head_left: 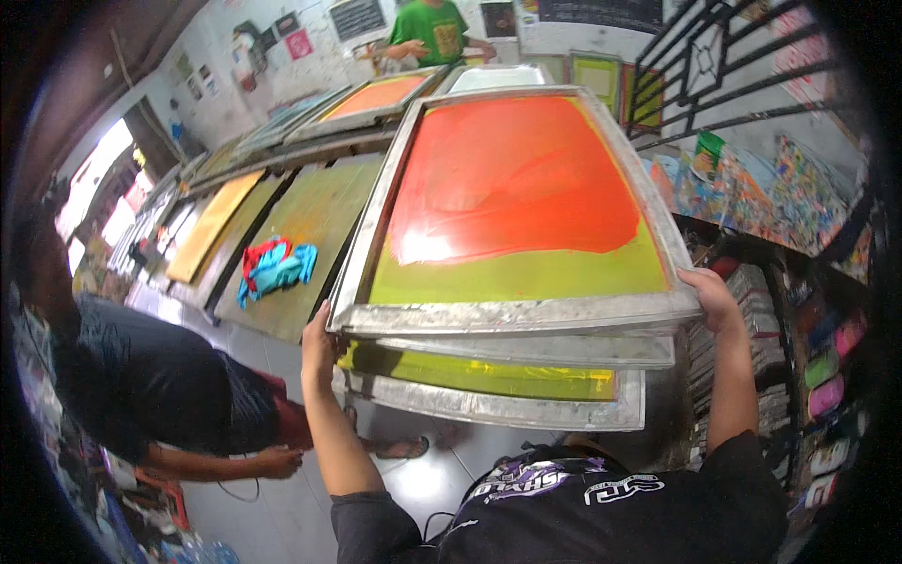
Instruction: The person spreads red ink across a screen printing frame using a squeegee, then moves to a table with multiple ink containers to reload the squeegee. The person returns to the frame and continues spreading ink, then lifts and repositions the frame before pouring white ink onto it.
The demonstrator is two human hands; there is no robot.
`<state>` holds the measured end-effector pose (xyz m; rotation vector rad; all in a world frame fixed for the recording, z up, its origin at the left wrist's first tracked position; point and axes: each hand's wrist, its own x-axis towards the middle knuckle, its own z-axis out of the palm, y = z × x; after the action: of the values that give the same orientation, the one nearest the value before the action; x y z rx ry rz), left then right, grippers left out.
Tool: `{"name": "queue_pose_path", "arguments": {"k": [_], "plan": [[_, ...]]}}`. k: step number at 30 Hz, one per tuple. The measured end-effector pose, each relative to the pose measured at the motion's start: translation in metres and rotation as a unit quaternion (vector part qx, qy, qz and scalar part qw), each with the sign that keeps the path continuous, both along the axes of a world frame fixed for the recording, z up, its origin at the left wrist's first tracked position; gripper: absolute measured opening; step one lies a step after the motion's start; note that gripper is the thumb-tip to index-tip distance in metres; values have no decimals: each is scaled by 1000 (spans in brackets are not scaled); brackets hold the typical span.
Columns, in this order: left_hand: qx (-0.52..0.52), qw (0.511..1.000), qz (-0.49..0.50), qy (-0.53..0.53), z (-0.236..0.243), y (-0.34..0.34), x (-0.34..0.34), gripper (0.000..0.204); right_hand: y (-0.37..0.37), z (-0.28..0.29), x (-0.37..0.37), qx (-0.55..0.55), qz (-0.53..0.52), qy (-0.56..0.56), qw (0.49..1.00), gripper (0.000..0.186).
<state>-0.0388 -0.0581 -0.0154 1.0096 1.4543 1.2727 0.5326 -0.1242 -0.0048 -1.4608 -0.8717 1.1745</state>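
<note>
A large screen printing frame (498, 318) with a pale metal border spans the space between my hands. Wet-looking orange-red ink (517, 179) covers most of its mesh, and a yellow-green band (489, 279) shows along the near side. My left hand (321, 343) grips the near left corner. At the near right corner my right hand (711, 296) is closed round the border, thumb on top. Beneath this frame are other frames, the lowest (489, 406) with yellow-green mesh; whether they touch the held one I cannot tell.
A person in dark clothes (169, 376) stands close on my left; another in a green shirt (427, 33) is across the tables. Crumpled blue and red cloth (274, 268) lies on a flat board at left. Black metal railing (705, 66) and a paint-spattered panel (761, 193) stand at right.
</note>
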Motion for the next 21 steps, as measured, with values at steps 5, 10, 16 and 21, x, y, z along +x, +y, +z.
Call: {"name": "queue_pose_path", "arguments": {"k": [5,10,16,21], "plan": [[24,989,147,22,-31,49,-26,52,0,-8,-21,80,18,-38,996,24],[50,976,77,195,19,34,18,58,-1,-10,4,143,8,9,990,24],[61,998,-17,-8,110,57,84,62,46,8,81,133,-6,3,991,24],[248,946,-116,-173,175,109,164,45,118,38,151,166,-1,79,983,27]]}}
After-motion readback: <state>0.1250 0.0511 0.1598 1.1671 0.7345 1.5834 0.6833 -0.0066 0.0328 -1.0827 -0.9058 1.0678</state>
